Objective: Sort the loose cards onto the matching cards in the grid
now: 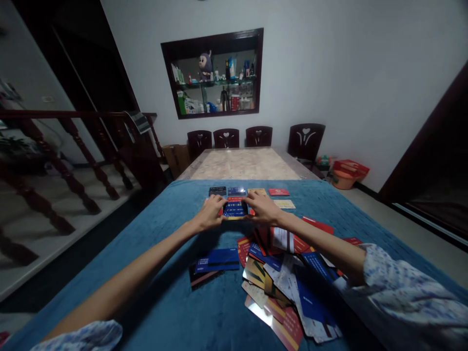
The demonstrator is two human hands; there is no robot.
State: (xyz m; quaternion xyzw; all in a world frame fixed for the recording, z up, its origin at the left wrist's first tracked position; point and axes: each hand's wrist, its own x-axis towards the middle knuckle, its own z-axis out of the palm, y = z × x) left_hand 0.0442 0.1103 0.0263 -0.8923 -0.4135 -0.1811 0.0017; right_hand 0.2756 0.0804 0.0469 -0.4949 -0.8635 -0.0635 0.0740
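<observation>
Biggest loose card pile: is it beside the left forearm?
No, the biggest pile lies by the right forearm, which hides part of it.

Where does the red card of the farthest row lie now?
In the head view, the red card is right of centre, at the right end of its row, beside the yellowish card and just beyond the pale card.

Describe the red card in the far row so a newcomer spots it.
Find the blue cloth on the table, then the row of four cards near its far edge. At the row's right end lies the red card, the only red one in that row.
</observation>
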